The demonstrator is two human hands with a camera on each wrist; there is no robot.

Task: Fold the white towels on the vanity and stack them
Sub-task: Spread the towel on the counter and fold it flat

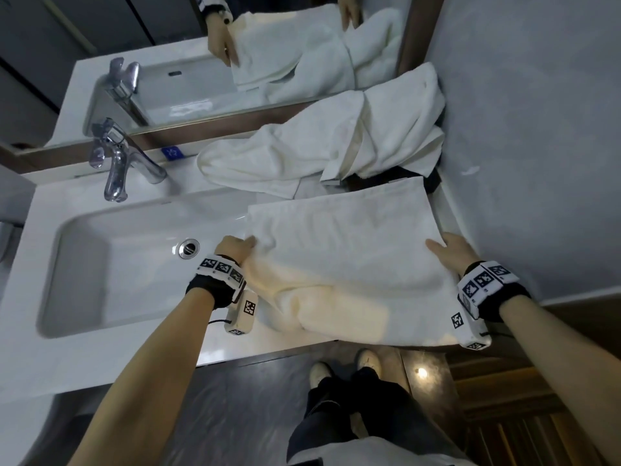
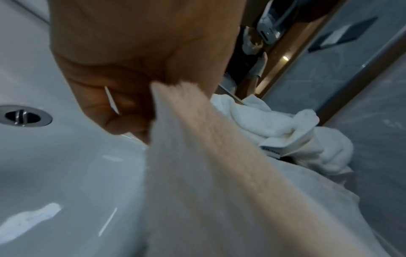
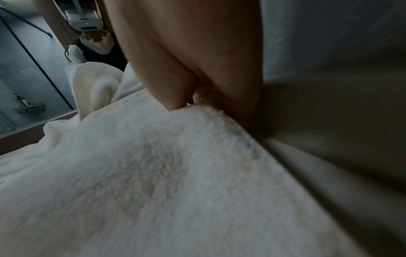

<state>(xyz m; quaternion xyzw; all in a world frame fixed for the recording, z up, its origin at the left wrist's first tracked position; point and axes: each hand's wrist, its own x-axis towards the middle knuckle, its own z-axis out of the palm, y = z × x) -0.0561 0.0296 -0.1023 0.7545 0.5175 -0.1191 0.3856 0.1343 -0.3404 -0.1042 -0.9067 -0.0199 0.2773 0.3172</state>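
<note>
White terry towel point(image 1: 339, 237) lies centre-right of frame on white vanity top point(image 1: 215, 344), long axis left-right between my hands. My left hand point(image 1: 233, 247) pinches left edge; my right hand point(image 1: 450, 250) pinches right edge. Both equally near; fold runs toward crumpled white towels point(image 1: 319, 153) at upper centre.

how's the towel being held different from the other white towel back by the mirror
The held towel is spread flat with straight edges; the back towel lies crumpled in a heap. The held towel is gripped at its sides by the left hand and right hand; nothing touches the back towel. Both are white terry on the vanity.
</note>
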